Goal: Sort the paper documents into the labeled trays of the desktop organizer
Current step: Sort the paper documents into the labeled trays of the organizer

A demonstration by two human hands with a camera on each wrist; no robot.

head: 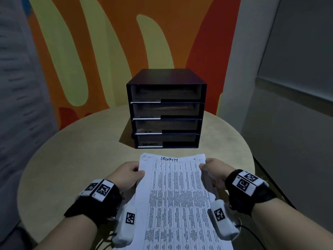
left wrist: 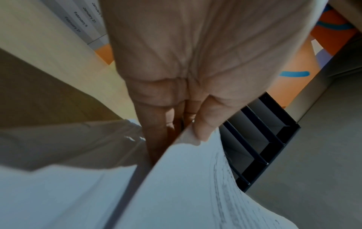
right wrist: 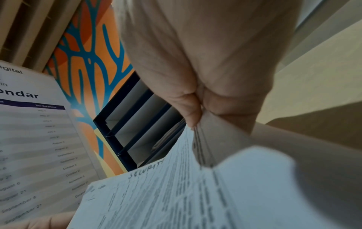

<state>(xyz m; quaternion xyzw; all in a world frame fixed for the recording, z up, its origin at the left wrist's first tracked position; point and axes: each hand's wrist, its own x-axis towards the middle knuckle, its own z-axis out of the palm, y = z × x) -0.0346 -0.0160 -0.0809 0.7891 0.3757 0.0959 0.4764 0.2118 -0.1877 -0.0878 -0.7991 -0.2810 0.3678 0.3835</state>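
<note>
We hold a stack of papers (head: 178, 199) between our two hands, just above the round worktop (head: 75, 150). Our left hand (head: 126, 175) grips the left edge of the stack, with the thumb (left wrist: 203, 124) on top and the fingers (left wrist: 156, 128) underneath. Our right hand (head: 214, 172) pinches the right edge near the top corner, thumb (right wrist: 186, 106) pressed on the top sheet. The top sheet is full of small print in a table, and the word "SECURITY" (head: 169, 159) is written by hand along its far edge. In the right wrist view the sheets fan apart a little at the pinch. That view also shows another page, a calendar sheet (right wrist: 33, 139) with month names, off to the left.

The dark organizer (head: 166, 109) stands on the worktop straight ahead of the papers, near them but not touching. It has four trays stacked one over another, each with a white label strip (head: 146, 101) on its front left. The label words are too blurry to read.
</note>
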